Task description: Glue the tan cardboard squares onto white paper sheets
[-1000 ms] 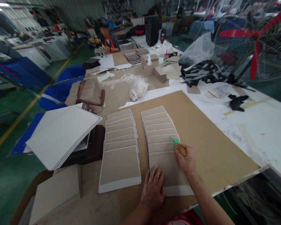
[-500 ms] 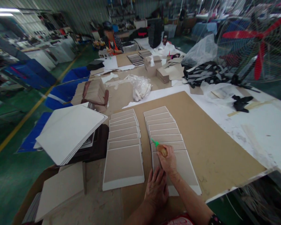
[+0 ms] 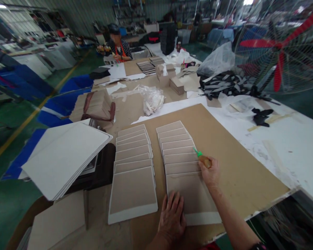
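Observation:
In my right hand (image 3: 210, 173) is a small glue bottle (image 3: 205, 161) with amber contents and a green nozzle. Its tip points up and left, at the right edge of the right-hand row of overlapping beige panels (image 3: 181, 158). My left hand (image 3: 172, 215) lies flat with fingers stretched out, on the lower left corner of the nearest panel (image 3: 189, 192) in that row. To the left, a second row of overlapping panels (image 3: 133, 189) is fanned out the same way, each with a pale edge. Both rows rest on a brown board (image 3: 232, 180).
Large white sheets (image 3: 67, 156) are stacked at the left, above a box of panels (image 3: 58, 222). Further back are a bundled beige stack (image 3: 92, 106), a plastic bag (image 3: 153, 100) and black strips (image 3: 226, 83). A red-bladed fan (image 3: 279, 45) stands at the right. A person (image 3: 118, 47) sits at the far end.
My right hand has moved right with the glue bottle, from the row's left side to its right edge. My left hand stays on the nearest panel. The view has shifted slightly.

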